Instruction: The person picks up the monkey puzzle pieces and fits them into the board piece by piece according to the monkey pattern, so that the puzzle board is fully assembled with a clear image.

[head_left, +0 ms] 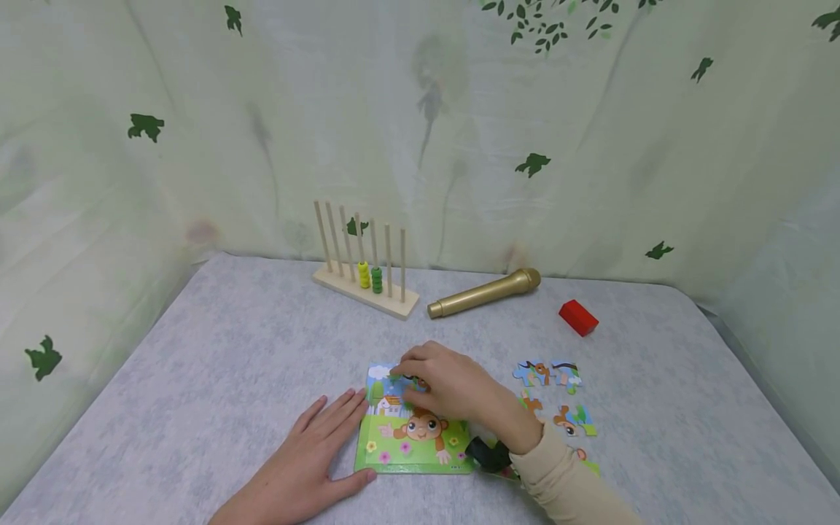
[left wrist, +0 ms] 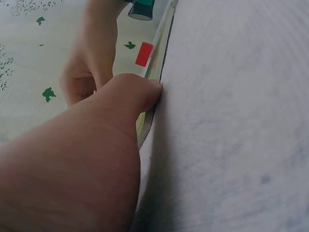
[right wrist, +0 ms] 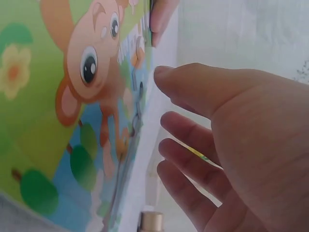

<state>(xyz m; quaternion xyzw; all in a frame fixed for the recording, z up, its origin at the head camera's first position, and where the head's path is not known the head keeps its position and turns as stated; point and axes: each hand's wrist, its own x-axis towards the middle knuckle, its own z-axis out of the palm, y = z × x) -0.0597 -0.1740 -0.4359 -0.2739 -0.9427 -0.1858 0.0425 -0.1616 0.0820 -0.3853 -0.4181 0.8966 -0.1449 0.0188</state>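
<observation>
A jigsaw board (head_left: 413, 456) with a monkey, flowers and a house on it lies on the table. My left hand (head_left: 321, 445) rests on the table with straight fingers touching the board's left edge. Its thumb (left wrist: 147, 92) is at the board's near corner in the left wrist view. Over the board's upper part hovers my right hand (head_left: 456, 379), fingers bent loosely and thumb apart from them. In the right wrist view I see nothing held between the right hand's fingers (right wrist: 186, 145). The head view partly hides the picture under this hand.
Several loose puzzle pieces (head_left: 574, 421) lie right of the board, some partly behind the right forearm. Farther back stand a wooden bead rack (head_left: 387, 300) with yellow and green beads, a gold toy microphone (head_left: 482, 294) and a red block (head_left: 578, 318). A printed curtain (head_left: 426, 131) hangs behind.
</observation>
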